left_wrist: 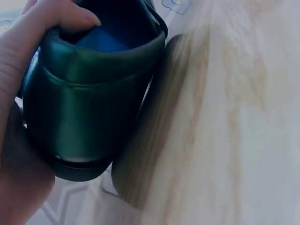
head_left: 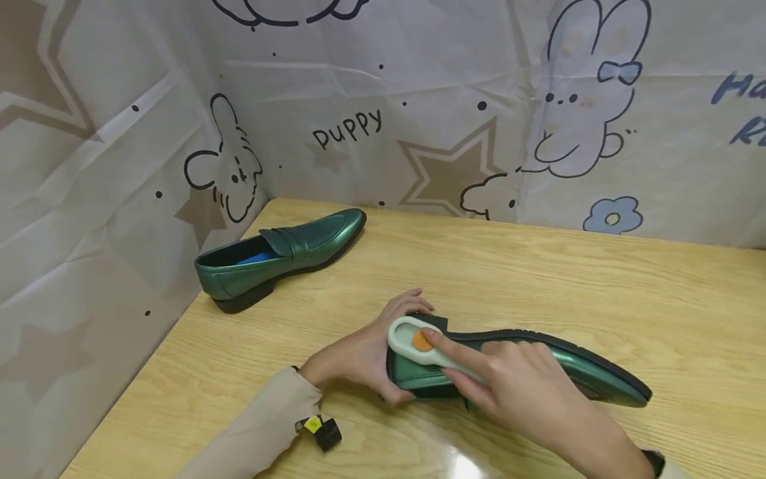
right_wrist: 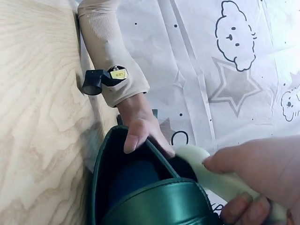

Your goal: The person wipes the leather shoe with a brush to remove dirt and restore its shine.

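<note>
A green loafer (head_left: pixel 592 369) lies tilted on its side, its dark sole facing away. My left hand (head_left: pixel 365 352) grips its heel end, the thumb hooked into the opening, as the left wrist view shows with the thumb (left_wrist: pixel 82 16) over the blue insole. In my right hand (head_left: pixel 532 386) is a pale green handled tool (head_left: pixel 397 342) with a rounded end, held along the shoe's upper side near the heel. The right index fingertip presses the orange button (head_left: pixel 422 340) on it. The tool's working face is hidden against the shoe.
Another green loafer (head_left: pixel 317 246) stands upright at the back left of the wooden table (head_left: pixel 568 279). Behind and to the left hangs a cloth (head_left: pixel 431 60) with cartoon prints. A small black device (head_left: pixel 327 434) sits on the left sleeve.
</note>
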Available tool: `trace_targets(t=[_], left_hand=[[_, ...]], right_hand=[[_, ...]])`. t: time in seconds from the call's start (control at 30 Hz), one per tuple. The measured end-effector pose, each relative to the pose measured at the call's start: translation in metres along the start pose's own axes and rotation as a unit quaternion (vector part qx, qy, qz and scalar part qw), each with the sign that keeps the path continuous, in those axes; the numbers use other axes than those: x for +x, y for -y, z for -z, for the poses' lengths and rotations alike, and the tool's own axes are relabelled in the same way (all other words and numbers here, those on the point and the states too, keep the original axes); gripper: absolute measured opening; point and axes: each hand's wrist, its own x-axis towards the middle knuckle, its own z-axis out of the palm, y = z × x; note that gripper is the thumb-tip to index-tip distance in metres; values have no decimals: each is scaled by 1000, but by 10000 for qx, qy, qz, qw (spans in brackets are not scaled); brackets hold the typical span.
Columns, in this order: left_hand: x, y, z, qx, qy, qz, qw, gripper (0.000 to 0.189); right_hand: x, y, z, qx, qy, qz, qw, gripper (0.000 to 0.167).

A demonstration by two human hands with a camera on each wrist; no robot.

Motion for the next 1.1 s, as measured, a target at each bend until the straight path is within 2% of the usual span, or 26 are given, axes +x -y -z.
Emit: trace_targets(t=[0.1,0.23,0.3,0.4,0.47,0.53,0.6,0.7,0.77,0.83,0.93,1.0,1.1], left_hand=[[0,3,0,-68,-91,-128,9999,101],[1,10,-2,-1,-343,-477,9983,107],[1,14,-5,24,-542,-587,9968,108],[-2,15,-12,-297,-765,-439,9957,104],[-5,16,-17,-479,-904,-361,9941,98],[-7,16,-21,-652,-928,-323,9930,96],[-8,17,-23,-649,-927,-369,9929,96],[-10,19,-24,-682,-903,-470,9925,103],[-10,20,-23,-651,-897,-509,9925,104],[-9,19,-23,-726,-863,-463,9925,103],[-8,16,-23,-781,-844,-363,9927,99],[-9,15,-23,-753,-857,-336,9929,100],[-9,15,-22,-580,-928,-356,9934,105]], right_hand=[[2,1,-1,22,-29,124,9999,50],[1,0,1,285,51,808,9963,44],[1,1,2,248,-5,968,9950,43],[2,-3,1,-65,-263,690,9972,47],[2,-5,1,-209,-273,314,9989,50],[1,-6,2,-200,-211,137,9995,52],[-1,-4,2,-39,-46,242,9997,49],[-4,4,-2,375,209,754,9962,47],[-5,6,-3,354,130,901,9952,45],[-5,6,-4,128,-117,828,9964,48],[-5,2,-2,-256,-426,445,9978,53],[-4,1,-1,-142,-292,437,9985,52],[-5,2,-1,189,63,723,9972,47]])
